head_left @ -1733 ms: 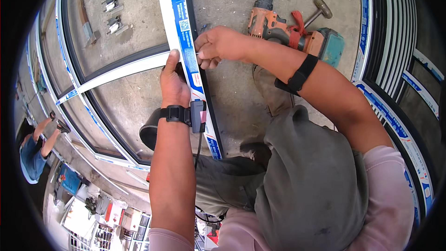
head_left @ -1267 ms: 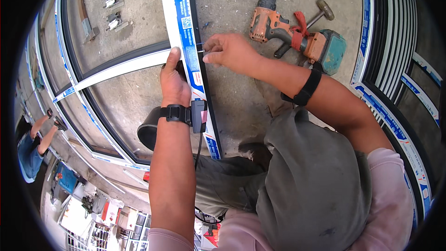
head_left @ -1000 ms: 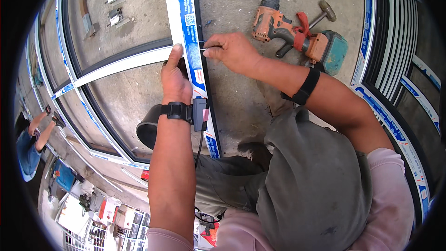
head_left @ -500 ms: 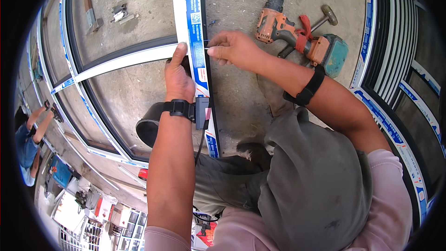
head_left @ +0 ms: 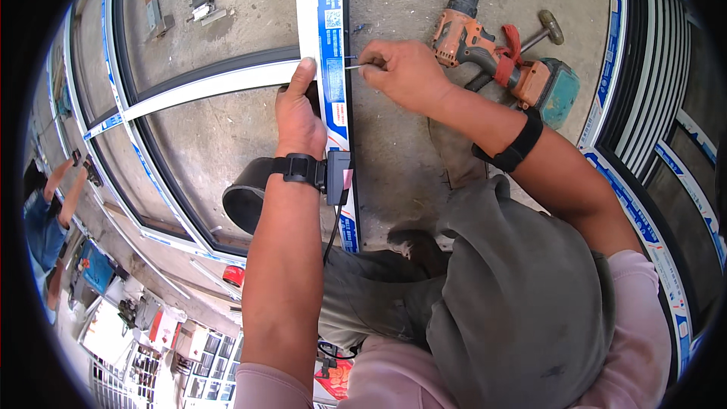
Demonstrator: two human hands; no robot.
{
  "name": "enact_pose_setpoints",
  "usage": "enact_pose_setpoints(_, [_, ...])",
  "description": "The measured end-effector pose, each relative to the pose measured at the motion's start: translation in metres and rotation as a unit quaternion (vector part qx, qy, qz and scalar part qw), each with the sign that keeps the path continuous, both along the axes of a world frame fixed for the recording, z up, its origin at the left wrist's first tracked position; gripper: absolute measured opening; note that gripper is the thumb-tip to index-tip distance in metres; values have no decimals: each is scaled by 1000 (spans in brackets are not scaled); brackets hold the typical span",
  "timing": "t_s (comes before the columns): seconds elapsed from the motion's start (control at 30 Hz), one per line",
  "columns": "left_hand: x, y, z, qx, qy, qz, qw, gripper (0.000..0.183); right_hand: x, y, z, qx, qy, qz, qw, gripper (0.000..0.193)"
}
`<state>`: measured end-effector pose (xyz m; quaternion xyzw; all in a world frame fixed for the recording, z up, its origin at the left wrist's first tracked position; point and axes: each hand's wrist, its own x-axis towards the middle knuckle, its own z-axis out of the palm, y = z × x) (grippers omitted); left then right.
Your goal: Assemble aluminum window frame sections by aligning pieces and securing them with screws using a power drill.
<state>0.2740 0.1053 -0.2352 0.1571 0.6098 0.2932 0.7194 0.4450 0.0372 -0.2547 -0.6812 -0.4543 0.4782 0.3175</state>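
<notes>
My left hand (head_left: 301, 117) is closed around the joint of a metal window frame (head_left: 331, 38), thumb on top where the white crossbar (head_left: 219, 85) meets the blue-filmed bar; the fingers beneath are hidden. At the bar's right side, my right hand (head_left: 405, 72) pinches a thin, long screw (head_left: 353, 67), its tip pointing at the bar's edge. A second thin shank (head_left: 351, 56) juts out from that edge just above it. To the right of my right hand, an orange cordless drill (head_left: 458, 34) with a long bit lies on the floor.
A hammer (head_left: 551, 26) lies beside the drill's teal battery (head_left: 559, 95). More framing (head_left: 606, 68) stands at the right. Metal fittings (head_left: 203, 7) lie on the floor at the upper left. A black round tube (head_left: 248, 198) is beside my left wrist. Another person (head_left: 47, 212) is at the far left.
My right hand has drawn slightly right, away from the bar, so more of the pinched screw shows. The whole view has shifted a little; my left hand keeps its hold.
</notes>
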Motion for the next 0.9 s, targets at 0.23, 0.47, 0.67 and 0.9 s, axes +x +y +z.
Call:
enact_pose_setpoints(0.23, [3,-2,4,5,19,-21,1000,35,3,2,1,73,-74,54,993,20])
enact_pose_setpoints(0.47, [2,-1,1,10,17,-12,1000,37,0,10,12,66,-93,129,985,20])
enact_pose_setpoints(0.67, [-4,1,-3,4,26,-6,1000,40,-8,7,21,15,-83,55,995,22])
enact_pose_setpoints(0.9, [0,0,1,1,32,-9,999,38,-8,11,5,6,-31,48,998,22])
